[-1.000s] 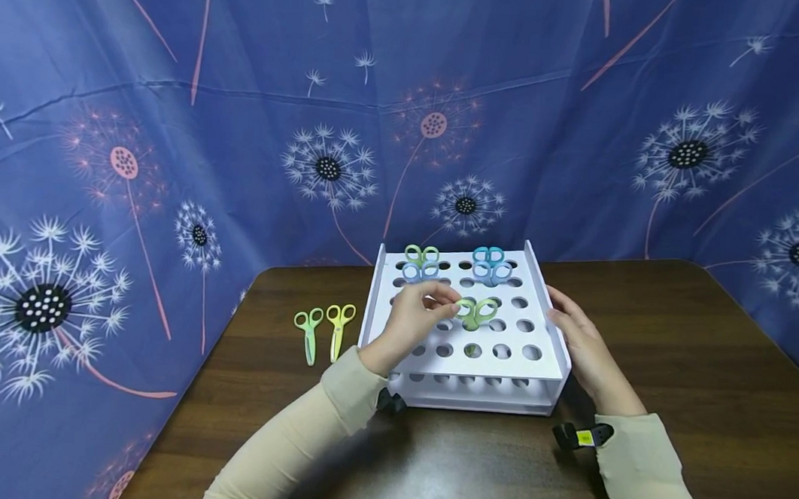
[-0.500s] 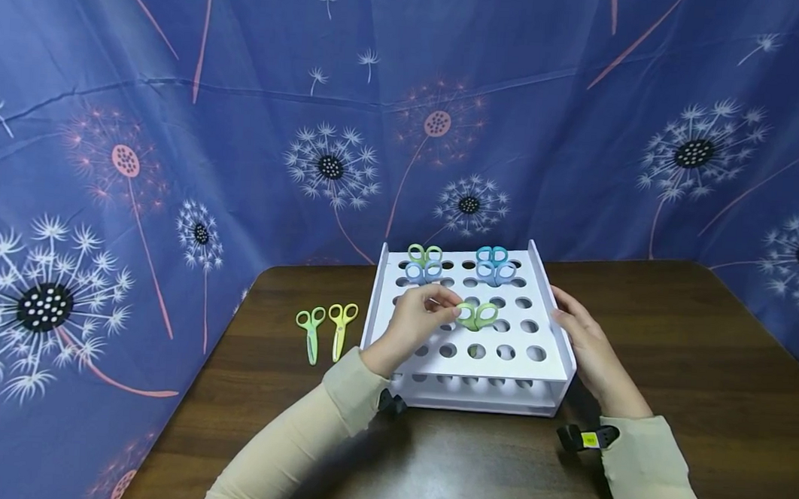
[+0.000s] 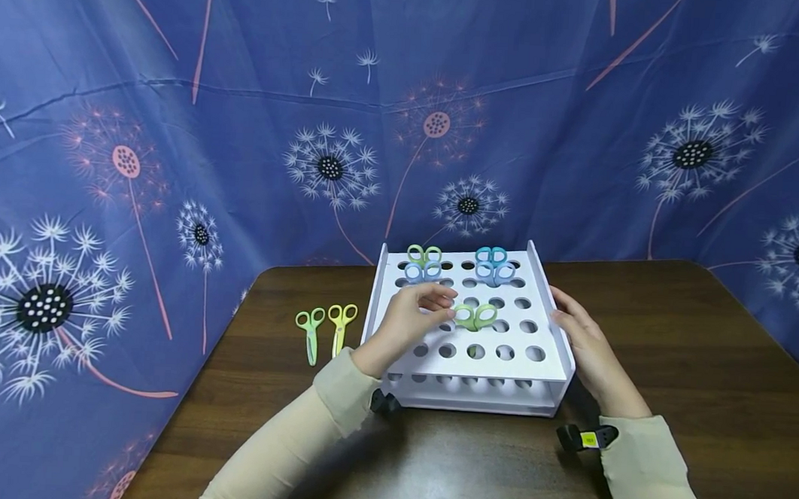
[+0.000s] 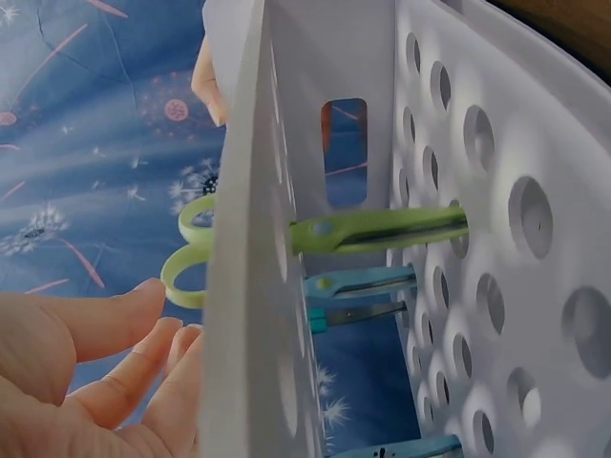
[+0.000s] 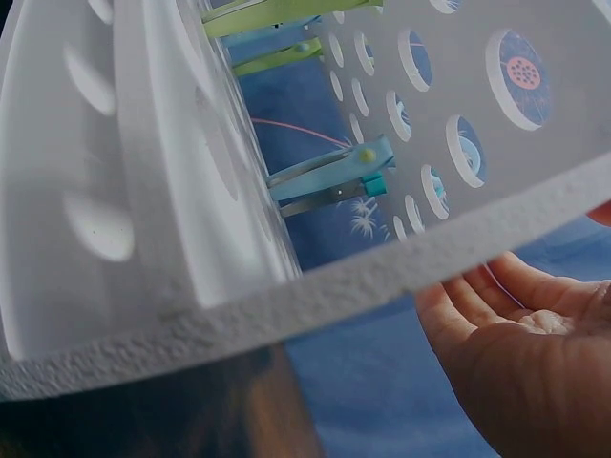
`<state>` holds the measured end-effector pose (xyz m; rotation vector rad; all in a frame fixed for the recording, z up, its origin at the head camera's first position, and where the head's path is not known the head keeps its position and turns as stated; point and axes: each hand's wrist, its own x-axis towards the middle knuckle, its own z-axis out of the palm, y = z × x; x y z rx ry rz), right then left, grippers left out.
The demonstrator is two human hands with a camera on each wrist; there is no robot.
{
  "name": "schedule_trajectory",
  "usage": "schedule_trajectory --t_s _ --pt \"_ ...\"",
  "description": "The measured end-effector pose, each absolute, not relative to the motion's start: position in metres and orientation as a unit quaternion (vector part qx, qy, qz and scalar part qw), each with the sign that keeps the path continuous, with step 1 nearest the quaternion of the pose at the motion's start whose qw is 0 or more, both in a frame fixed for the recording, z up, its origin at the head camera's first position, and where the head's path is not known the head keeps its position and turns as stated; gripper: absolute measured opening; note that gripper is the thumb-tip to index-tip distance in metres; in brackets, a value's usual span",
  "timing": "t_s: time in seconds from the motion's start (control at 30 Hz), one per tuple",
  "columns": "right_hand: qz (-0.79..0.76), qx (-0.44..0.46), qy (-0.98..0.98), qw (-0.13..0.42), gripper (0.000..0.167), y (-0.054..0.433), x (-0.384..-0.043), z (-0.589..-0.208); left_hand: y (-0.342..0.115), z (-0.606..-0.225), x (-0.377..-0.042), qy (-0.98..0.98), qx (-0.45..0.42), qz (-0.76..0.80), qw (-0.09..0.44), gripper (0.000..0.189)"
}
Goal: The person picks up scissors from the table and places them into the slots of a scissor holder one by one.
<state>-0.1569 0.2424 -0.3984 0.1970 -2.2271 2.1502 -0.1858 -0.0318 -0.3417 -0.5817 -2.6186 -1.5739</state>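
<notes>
Okay, far left I've got green scissors (image 3: 310,335) and yellow scissors (image 3: 339,333) loose on the tabletop (image 3: 469,464), parked within left-hand reach, I'd guess. Next, left hand (image 3: 406,314) over the white rack (image 3: 481,369): fingers apart, thumb touching or just beside a handle of the lime scissors (image 3: 475,321), perhaps to steady them. Lime scissors stand upright mid-rack, blades together, down through the top and seemingly into a hole in the lower board (image 4: 563,162), so two levels hold them straight; both loops sit on top. Right hand (image 3: 590,357) is against the right side panel (image 3: 540,279), presumably bracing; I can't tell whether its fingers grip or merely rest.
</notes>
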Motion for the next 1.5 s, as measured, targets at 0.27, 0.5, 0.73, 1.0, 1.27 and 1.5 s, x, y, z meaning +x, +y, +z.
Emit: schedule_trajectory --t_s 0.27,0.5,0.73,1.0,1.27,1.5 --pt "0.700 0.063 -0.711 0.020 0.061 0.241 -0.159 -0.398 -0.040 -0.338 -0.188 -0.849 -0.193 -0.492 -0.001 0.025" --pt "0.692 0.056 -0.719 0.022 0.062 0.241 -0.157 -0.399 -0.056 -0.323 -0.188 -0.860 -0.181 -0.477 0.004 0.025" --pt "0.688 0.055 -0.724 0.025 0.062 0.241 -0.157 -0.398 -0.079 -0.312 -0.194 -0.873 -0.163 -0.458 0.037 0.026" --pt "0.701 0.058 -0.711 0.019 0.062 0.240 -0.157 -0.399 -0.116 -0.310 -0.200 -0.884 -0.124 -0.448 0.050 0.029" --pt "0.713 0.073 -0.697 0.024 0.060 0.239 -0.157 -0.402 -0.144 -0.317 -0.204 -0.881 -0.098 -0.460 0.051 0.031" --pt "0.707 0.078 -0.702 0.024 0.059 0.240 -0.157 -0.403 -0.156 -0.323 -0.206 -0.877 -0.085 -0.470 0.052 0.032"
